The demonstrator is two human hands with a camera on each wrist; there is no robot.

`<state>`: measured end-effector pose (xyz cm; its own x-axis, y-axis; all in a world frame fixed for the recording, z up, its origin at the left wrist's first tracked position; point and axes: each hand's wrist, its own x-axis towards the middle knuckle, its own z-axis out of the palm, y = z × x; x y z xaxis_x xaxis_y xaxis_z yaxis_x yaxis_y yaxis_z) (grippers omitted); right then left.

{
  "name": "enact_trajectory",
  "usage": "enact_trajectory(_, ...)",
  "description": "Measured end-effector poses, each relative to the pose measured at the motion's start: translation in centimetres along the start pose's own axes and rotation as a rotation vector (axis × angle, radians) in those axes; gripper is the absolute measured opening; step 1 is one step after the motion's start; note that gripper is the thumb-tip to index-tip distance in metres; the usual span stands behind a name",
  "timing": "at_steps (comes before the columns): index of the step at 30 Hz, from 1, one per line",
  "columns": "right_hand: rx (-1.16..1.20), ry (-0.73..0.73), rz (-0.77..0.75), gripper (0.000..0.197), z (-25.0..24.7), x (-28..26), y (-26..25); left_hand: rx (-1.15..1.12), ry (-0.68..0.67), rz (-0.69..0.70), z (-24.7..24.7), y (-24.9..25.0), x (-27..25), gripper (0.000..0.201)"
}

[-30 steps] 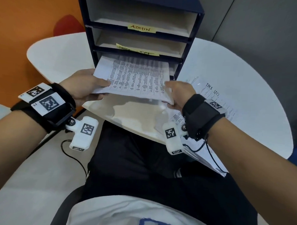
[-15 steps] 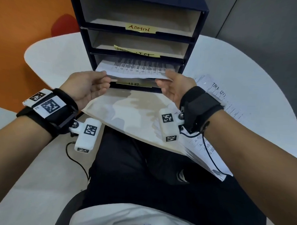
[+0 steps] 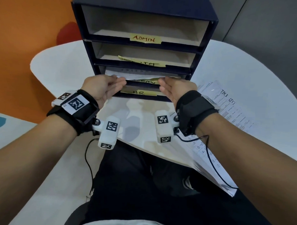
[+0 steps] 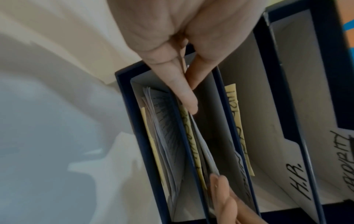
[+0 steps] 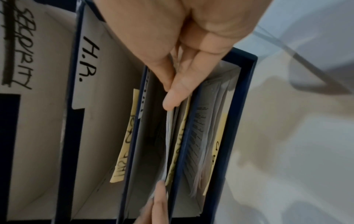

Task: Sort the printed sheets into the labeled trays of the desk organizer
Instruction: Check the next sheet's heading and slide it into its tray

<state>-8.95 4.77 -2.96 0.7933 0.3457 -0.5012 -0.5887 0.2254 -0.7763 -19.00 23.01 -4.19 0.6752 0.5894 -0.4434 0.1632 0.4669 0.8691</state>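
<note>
A dark blue desk organizer (image 3: 203, 47) stands on the white table, with yellow labels ADMIN (image 3: 145, 38) on the top tray and HR (image 3: 139, 92) on the bottom one. A printed sheet (image 3: 139, 74) lies almost fully inside the third tray, its near edge drooping over that tray's label. My left hand (image 3: 121, 83) pinches the sheet's near left corner, and my right hand (image 3: 162, 85) pinches the near right corner. In the wrist views the sheet (image 4: 203, 144) (image 5: 167, 144) runs from thumb to thumb. Several sheets (image 4: 164, 128) sit in the HR tray.
A stack of printed sheets (image 3: 228, 113) lies on the table to the right of the organizer and hangs over the front edge near my right forearm. The table (image 3: 61, 67) has bare surface to the left. Wrist cables dangle over my lap.
The sheet slid from mostly outside the organizer deep into the third tray. Both hands moved forward with it up to the tray front.
</note>
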Motion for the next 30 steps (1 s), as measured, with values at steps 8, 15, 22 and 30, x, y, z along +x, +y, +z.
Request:
enact_trajectory(8,-0.142,0.007,0.042,0.028,-0.9,-0.3,-0.6,-0.024,-0.094,0.082,1.6,-0.5,0.5,0.037)
enact_trajectory(15,-0.265,0.000,-0.004,0.021,-3.8,-2.5,-0.8,-0.050,-0.139,0.165,4.2,-1.4,-2.3,0.025)
enact_trajectory(22,-0.372,-0.027,-0.130,0.019,-9.6,-6.2,-2.7,0.214,-0.262,0.081,7.7,-3.3,-6.3,0.020)
enact_trajectory(30,-1.088,0.236,-0.321,0.016,-19.9,-8.4,-4.5,0.878,-0.404,0.173,12.7,-7.3,-7.8,0.040)
